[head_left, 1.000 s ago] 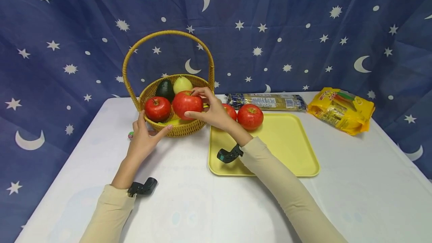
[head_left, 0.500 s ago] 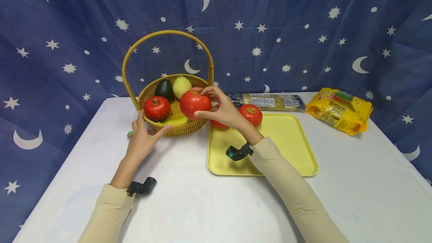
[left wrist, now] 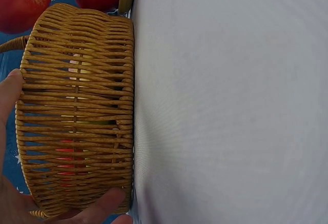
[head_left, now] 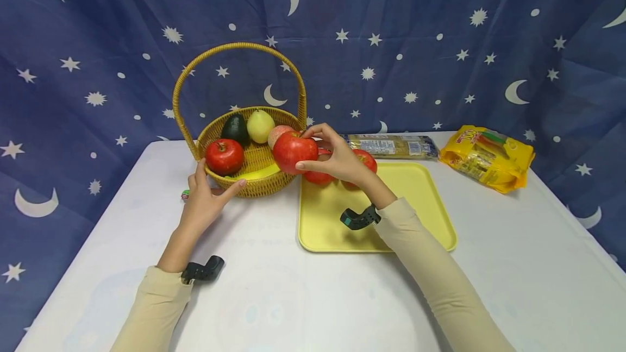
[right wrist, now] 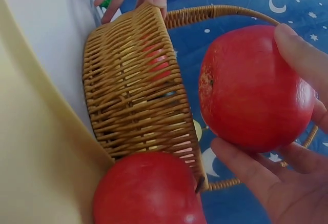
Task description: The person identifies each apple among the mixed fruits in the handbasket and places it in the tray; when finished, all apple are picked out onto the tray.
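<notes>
My right hand (head_left: 346,162) holds a big red apple (head_left: 293,152) between thumb and fingers, raised beside the right rim of the wicker basket (head_left: 261,188). My left hand (head_left: 201,205) grips the basket at its front left, thumb on the near rim, fingers against its side (left wrist: 110,201). Inside lie another red apple (head_left: 224,156), a dark avocado (head_left: 236,130), a pale pear (head_left: 261,126), a pinkish round fruit (head_left: 279,133) and a yellow banana (head_left: 259,173). Two more red apples, one partly behind my right hand (head_left: 319,177), sit on the yellow tray (head_left: 411,205).
A long clear packet (head_left: 391,146) lies behind the tray. To its right is a yellow plastic bag (head_left: 489,159). A small green and red item (head_left: 185,195) sits left of the basket. The tall basket handle (head_left: 239,45) arches above the fruit.
My right hand has carried the apple rightward, from over the basket to its right rim, uncovering the pinkish fruit and the banana. The left hand stays on the basket.
</notes>
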Tool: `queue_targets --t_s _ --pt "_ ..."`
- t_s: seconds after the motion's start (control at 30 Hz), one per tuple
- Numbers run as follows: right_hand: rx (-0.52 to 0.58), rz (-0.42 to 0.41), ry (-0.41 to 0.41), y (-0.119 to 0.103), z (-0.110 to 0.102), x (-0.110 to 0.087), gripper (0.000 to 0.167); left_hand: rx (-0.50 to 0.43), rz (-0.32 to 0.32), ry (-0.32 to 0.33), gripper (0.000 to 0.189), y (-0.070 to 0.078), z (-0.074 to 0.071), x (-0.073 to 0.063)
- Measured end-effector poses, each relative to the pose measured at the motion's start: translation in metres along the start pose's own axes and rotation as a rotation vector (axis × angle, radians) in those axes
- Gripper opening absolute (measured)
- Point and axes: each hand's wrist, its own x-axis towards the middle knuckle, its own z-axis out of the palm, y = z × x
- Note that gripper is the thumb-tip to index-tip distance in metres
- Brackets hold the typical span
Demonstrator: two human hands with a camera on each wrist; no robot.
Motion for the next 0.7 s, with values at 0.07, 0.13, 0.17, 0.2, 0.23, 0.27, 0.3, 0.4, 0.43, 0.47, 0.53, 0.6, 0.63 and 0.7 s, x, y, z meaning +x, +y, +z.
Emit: queue_targets --t_s 0.07,0.13,0.17,0.2,0.23,0.27,0.3,0.4,0.43,0.47,0.53,0.6,0.63,0.7 --pt "0.002 -0.003 -0.004 0.001 -0.002 -0.002 0.057 0.004 -0.001 0.002 0.112 0.000 0.000 0.000" --pt "0.007 -0.008 -0.010 0.002 -0.003 -0.004 0.057 0.006 -0.002 0.004 0.112 -0.001 0.000 0.000" --pt "0.010 -0.010 -0.014 0.003 -0.004 -0.005 0.057 0.008 -0.002 0.004 0.112 -0.001 0.001 0.000" --pt "0.013 -0.014 -0.017 0.003 -0.005 -0.006 0.057 0.008 -0.003 0.004 0.112 -0.001 0.001 0.000" --pt "0.013 -0.014 -0.021 0.004 -0.006 -0.007 0.057 0.009 -0.003 0.003 0.112 -0.001 0.001 0.000" --pt "0.014 -0.016 -0.025 0.004 -0.007 -0.009 0.057 0.009 -0.004 0.003 0.112 0.000 0.001 0.000" --pt "0.010 -0.020 -0.026 0.004 -0.008 -0.010 0.057 0.009 -0.005 0.002 0.112 0.000 0.000 0.000" --pt "-0.015 -0.033 -0.019 0.004 -0.011 -0.015 0.056 0.007 -0.007 -0.001 0.112 0.001 0.000 -0.001" --pt "-0.022 -0.038 -0.016 0.004 -0.012 -0.017 0.056 0.006 -0.007 -0.002 0.112 0.001 0.000 -0.001" --pt "-0.028 -0.041 -0.015 0.004 -0.013 -0.019 0.056 0.004 -0.008 -0.002 0.112 0.001 0.000 -0.001" --pt "-0.036 -0.044 -0.015 0.003 -0.015 -0.022 0.056 0.004 -0.008 -0.003 0.112 0.002 0.000 -0.001" --pt "-0.034 -0.047 -0.023 0.002 -0.016 -0.025 0.057 0.004 -0.006 -0.001 0.112 0.001 0.000 -0.001" --pt "-0.030 -0.049 -0.028 0.002 -0.016 -0.026 0.057 0.004 -0.004 0.000 0.111 0.001 0.000 -0.001" --pt "-0.028 -0.054 -0.034 0.002 -0.017 -0.028 0.056 0.001 0.000 0.004 0.111 0.001 0.001 0.000"
